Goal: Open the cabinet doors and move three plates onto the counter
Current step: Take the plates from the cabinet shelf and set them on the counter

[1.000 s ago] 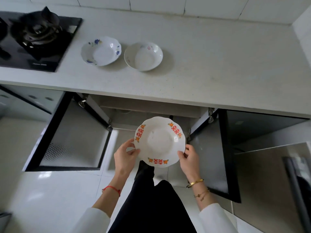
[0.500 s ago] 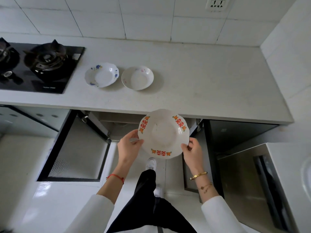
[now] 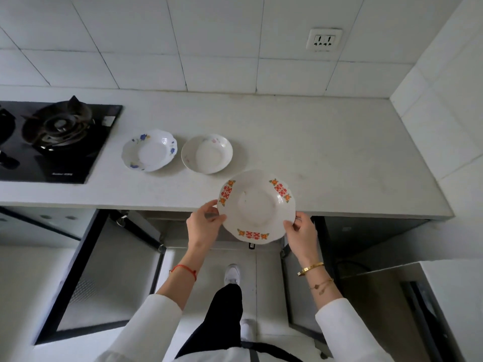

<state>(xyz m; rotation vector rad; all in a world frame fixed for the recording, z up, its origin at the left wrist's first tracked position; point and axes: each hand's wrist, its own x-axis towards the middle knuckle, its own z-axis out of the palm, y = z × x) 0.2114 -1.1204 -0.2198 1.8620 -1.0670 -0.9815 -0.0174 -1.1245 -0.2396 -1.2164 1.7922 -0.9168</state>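
Observation:
A white plate with red and orange motifs (image 3: 257, 206) is held level over the counter's front edge. My left hand (image 3: 203, 227) grips its left rim and my right hand (image 3: 300, 232) grips its right rim. Two plates rest on the grey counter (image 3: 326, 158): one with blue flowers (image 3: 149, 150) and a plain pale one (image 3: 207, 154) beside it. Below the counter both cabinet doors stand open, the left door (image 3: 99, 280) and the right door (image 3: 300, 291). The cabinet's inside is mostly hidden by the plate and my hands.
A black gas hob (image 3: 55, 139) occupies the counter's left end. A tiled wall with a socket (image 3: 324, 39) rises behind, and a side wall closes the right end. My legs and white shoes (image 3: 232, 273) stand between the open doors.
Both hands have lifted the red-patterned plate from cabinet height up and forward, so it now overlaps the counter's front edge. My view has risen, showing more wall.

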